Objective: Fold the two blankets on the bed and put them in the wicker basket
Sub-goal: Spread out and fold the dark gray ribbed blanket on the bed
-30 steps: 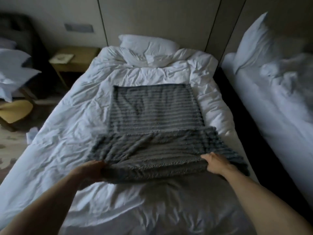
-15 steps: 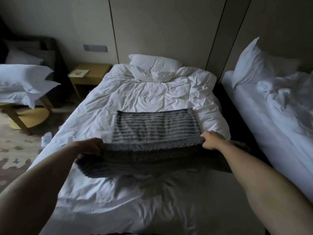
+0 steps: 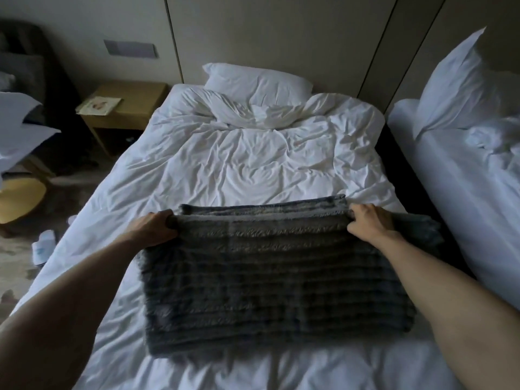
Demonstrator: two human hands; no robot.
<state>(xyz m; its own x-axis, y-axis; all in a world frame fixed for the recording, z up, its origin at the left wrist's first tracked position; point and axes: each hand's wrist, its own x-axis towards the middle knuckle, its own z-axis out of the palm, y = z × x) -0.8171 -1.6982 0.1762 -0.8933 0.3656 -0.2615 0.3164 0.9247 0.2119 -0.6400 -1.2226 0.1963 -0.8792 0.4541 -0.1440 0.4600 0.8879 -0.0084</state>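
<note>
Left hand [image 3: 153, 228] and right hand [image 3: 368, 223] gripping far corners of folded grey blanket [image 3: 270, 282], on bed [image 3: 253, 159]

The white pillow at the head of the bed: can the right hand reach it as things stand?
Probably not. The right hand grips the far edge of the grey blanket, and the pillow lies well beyond it, across the rumpled duvet. Nothing blocks the way; the hand is busy.

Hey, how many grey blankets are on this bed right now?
1: the grey blanket lies folded at the near end of the bed, left hand and right hand gripping its far edge. Its layers could hide another.
</note>
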